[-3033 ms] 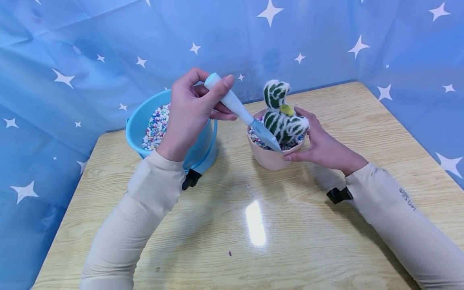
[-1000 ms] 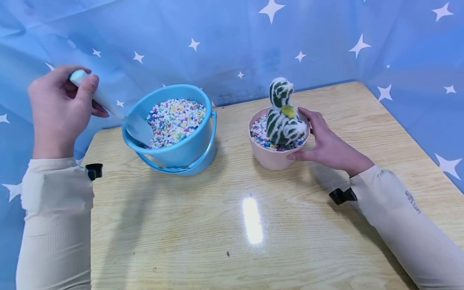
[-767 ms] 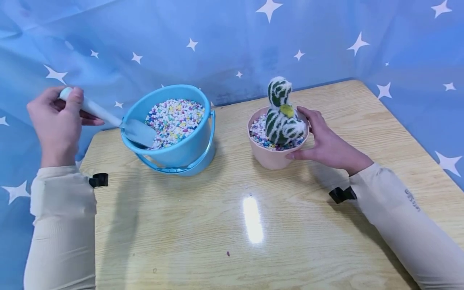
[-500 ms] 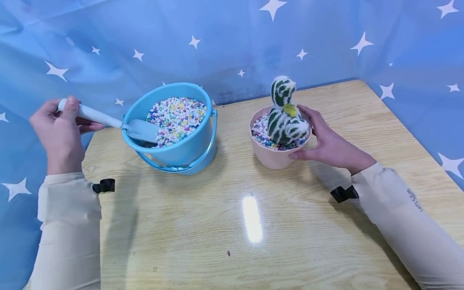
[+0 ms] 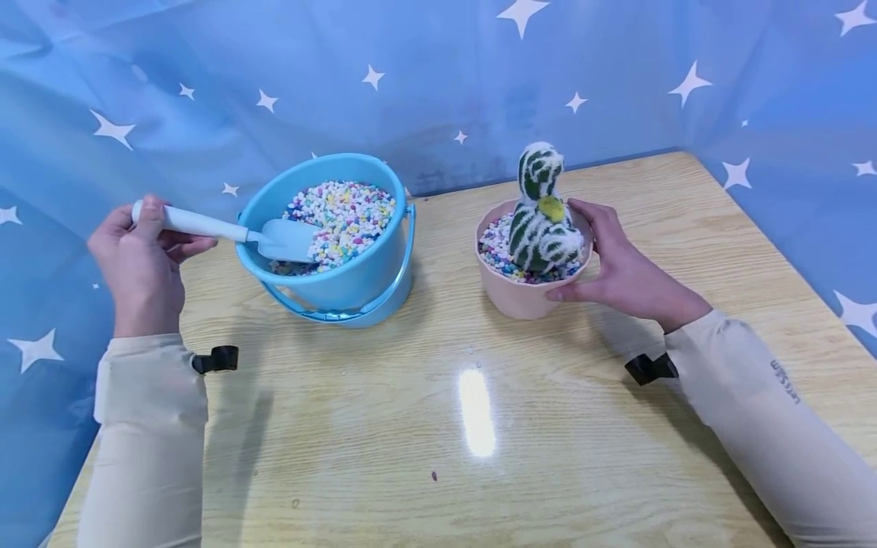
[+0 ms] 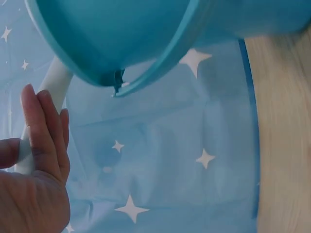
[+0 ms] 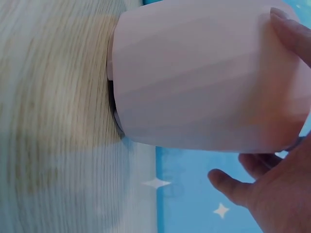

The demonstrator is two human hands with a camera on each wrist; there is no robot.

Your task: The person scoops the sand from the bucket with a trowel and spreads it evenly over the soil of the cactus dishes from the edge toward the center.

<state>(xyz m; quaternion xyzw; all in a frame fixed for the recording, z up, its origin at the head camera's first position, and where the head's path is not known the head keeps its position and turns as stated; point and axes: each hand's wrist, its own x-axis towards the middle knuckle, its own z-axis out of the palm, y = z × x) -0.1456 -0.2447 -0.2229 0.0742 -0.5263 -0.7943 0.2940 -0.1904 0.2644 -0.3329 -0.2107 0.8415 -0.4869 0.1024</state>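
Observation:
My left hand (image 5: pixel 147 259) pinches the pale blue handle of a small shovel (image 5: pixel 199 224) at the left of the head view. The shovel's blade reaches over the rim of a blue bucket (image 5: pixel 336 293) and lies in the colored pebbles (image 5: pixel 356 209) inside. In the left wrist view the bucket hides the blade. My right hand (image 5: pixel 620 266) grips the side of a pink flowerpot (image 5: pixel 517 297), thumb at the front and fingers behind. In the pot, a fuzzy green and white toy cactus (image 5: pixel 541 236) with a yellow flower stands among similar pebbles.
Both containers stand on a wooden table (image 5: pixel 356 457) near its back edge. The bucket's handle (image 5: pixel 342 316) hangs down at its front. A tiny dark pebble (image 5: pixel 435 476) lies toward the table's front. A blue star-patterned cloth (image 5: pixel 438 91) hangs behind.
The left hand has carried the shovel from the pot back to the bucket, then lowered and leveled it, its blade sliding rightward into the pebbles. The right hand has stayed on the pot.

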